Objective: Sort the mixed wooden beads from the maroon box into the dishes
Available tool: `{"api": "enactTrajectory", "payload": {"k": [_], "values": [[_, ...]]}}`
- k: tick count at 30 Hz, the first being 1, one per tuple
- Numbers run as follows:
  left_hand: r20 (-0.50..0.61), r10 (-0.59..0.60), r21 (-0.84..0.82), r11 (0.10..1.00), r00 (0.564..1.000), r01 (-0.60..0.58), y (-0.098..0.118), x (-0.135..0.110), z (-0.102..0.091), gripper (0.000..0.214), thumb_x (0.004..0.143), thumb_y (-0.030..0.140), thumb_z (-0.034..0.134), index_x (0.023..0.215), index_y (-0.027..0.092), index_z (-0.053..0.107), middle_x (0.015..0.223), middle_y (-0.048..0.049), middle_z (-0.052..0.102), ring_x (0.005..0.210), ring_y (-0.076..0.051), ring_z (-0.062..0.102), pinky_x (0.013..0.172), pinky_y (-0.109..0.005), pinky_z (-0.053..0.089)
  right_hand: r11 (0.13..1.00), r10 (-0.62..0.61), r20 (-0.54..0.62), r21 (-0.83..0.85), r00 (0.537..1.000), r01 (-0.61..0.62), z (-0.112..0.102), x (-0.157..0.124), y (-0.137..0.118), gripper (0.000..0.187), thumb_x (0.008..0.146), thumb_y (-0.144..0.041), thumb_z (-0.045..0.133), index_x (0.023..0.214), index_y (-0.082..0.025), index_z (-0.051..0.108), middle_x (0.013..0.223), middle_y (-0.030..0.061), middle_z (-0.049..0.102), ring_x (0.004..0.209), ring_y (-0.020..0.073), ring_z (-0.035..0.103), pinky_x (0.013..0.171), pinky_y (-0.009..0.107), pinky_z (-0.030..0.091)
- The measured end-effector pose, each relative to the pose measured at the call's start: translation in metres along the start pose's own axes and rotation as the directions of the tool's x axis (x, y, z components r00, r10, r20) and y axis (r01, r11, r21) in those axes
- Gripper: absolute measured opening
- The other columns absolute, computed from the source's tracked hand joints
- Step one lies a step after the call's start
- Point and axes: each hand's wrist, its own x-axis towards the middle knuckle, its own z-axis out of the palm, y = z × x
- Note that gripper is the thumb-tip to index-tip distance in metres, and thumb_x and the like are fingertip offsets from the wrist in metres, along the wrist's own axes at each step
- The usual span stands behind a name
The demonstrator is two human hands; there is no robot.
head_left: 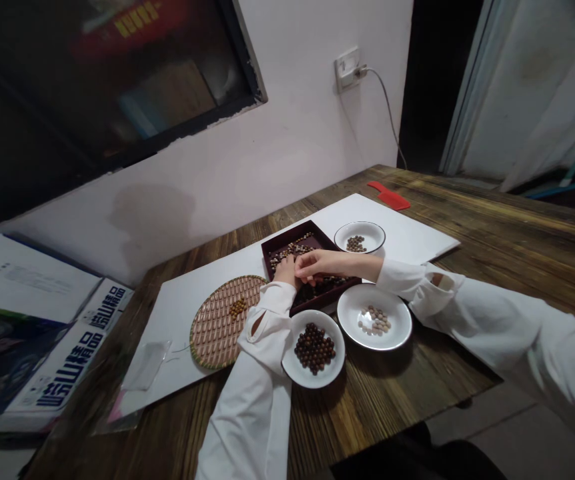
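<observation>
Both hands meet over a dark red tray (331,235) of mixed brown, black and pale beads (287,252). My left hand (285,271) is at the tray's near left part, its fingers curled downward and their tips mostly hidden. Reaching in from the right, my right hand (312,265) has its thumb and fingers pressed together beside the left fingers. Whatever either hand grips is too small or hidden to make out. Close below the left wrist stands a white bowl of dark brown beads (314,348). Under the right forearm is a white bowl of pale beads (376,321).
A woven round tray (212,333) with yellow-brown beads (238,307) lies left. Behind the right wrist sits a bowl of greenish-brown beads (355,244). A white board (167,313) lies beneath, with a clear plastic bag (146,365). A red comb (391,197) lies far right.
</observation>
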Motion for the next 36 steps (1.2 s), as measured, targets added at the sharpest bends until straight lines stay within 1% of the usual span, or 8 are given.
{"api": "enactTrajectory", "payload": {"k": [5,9,13,17,24,31,34,36], "values": [[0.0,0.017,0.021,1.0,1.0,-0.017,0.003,-0.009,-0.007,0.054,0.079,0.039,0.06,0.127,0.019,0.045,0.126,-0.0103,0.05,0.116,-0.025,0.048,0.095,-0.032,0.04,0.995,-0.042,0.103,-0.08,0.994,0.051,-0.001,-0.001,-0.001,0.029,0.07,-0.036,0.07,0.079,-0.012,0.057,0.065,-0.0023,0.057,0.057,0.0055,0.051,0.053,0.019,0.035],[0.006,0.057,0.08,0.995,0.998,-0.057,0.004,-0.013,-0.01,0.066,0.072,0.042,0.067,0.128,0.016,0.043,0.128,-0.0132,0.048,0.118,-0.028,0.046,0.097,-0.034,0.038,0.986,-0.033,0.217,-0.154,0.976,0.067,-0.003,0.0,0.003,0.031,0.07,-0.037,0.071,0.083,-0.011,0.062,0.068,-0.0011,0.06,0.056,0.0047,0.05,0.054,0.019,0.035],[-0.007,0.072,0.092,0.993,0.997,-0.071,0.005,-0.014,-0.01,0.07,0.07,0.046,0.069,0.128,0.015,0.043,0.127,-0.0138,0.048,0.117,-0.029,0.047,0.096,-0.035,0.037,0.981,-0.028,0.276,-0.176,0.961,0.079,-0.008,0.003,0.013,0.033,0.071,-0.037,0.071,0.089,-0.011,0.064,0.07,0.0,0.063,0.057,0.0053,0.051,0.056,0.02,0.037],[0.0,0.064,0.087,0.994,0.998,-0.064,0.006,-0.015,-0.011,0.067,0.072,0.046,0.067,0.126,0.014,0.044,0.127,-0.0133,0.048,0.117,-0.028,0.046,0.096,-0.034,0.037,0.983,-0.032,0.296,-0.162,0.955,0.083,-0.01,0.004,0.017,0.031,0.075,-0.037,0.068,0.093,-0.011,0.064,0.07,0.0015,0.065,0.061,0.0073,0.055,0.059,0.02,0.039],[-0.006,0.061,0.107,0.992,0.998,-0.06,0.005,-0.012,-0.009,0.06,0.076,0.044,0.062,0.126,0.014,0.045,0.126,-0.0141,0.049,0.116,-0.029,0.047,0.095,-0.036,0.038,0.988,-0.04,0.323,-0.13,0.946,0.086,-0.004,-0.001,0.006,0.03,0.077,-0.034,0.067,0.094,-0.011,0.065,0.076,0.0042,0.069,0.067,0.0079,0.058,0.064,0.021,0.041],[-0.006,0.093,0.122,0.988,0.996,-0.092,0.004,-0.013,-0.009,0.077,0.067,0.051,0.07,0.128,0.013,0.043,0.125,-0.0147,0.048,0.115,-0.031,0.048,0.094,-0.037,0.04,0.993,-0.027,0.364,-0.097,0.931,0.067,-0.003,-0.002,0.006,0.029,0.076,-0.036,0.068,0.091,-0.011,0.066,0.074,0.0039,0.068,0.069,0.0089,0.059,0.067,0.022,0.042],[-0.015,0.101,0.128,0.987,0.995,-0.098,0.004,-0.013,-0.008,0.067,0.074,0.046,0.064,0.129,0.013,0.042,0.126,-0.0148,0.048,0.115,-0.031,0.047,0.094,-0.038,0.039,0.99,-0.032,0.365,-0.119,0.93,0.081,-0.001,-0.002,0.004,0.03,0.073,-0.036,0.071,0.09,-0.011,0.067,0.074,0.0023,0.067,0.067,0.0079,0.057,0.064,0.021,0.04],[-0.018,0.089,0.13,0.988,0.996,-0.086,0.005,-0.013,-0.008,0.051,0.086,0.039,0.05,0.13,0.014,0.043,0.126,-0.015,0.048,0.115,-0.03,0.047,0.095,-0.039,0.039,0.986,-0.032,0.371,-0.138,0.928,0.09,0.0,-0.003,0.004,0.029,0.071,-0.035,0.073,0.088,-0.012,0.068,0.079,0.0013,0.067,0.07,0.0073,0.056,0.066,0.02,0.04]]}}
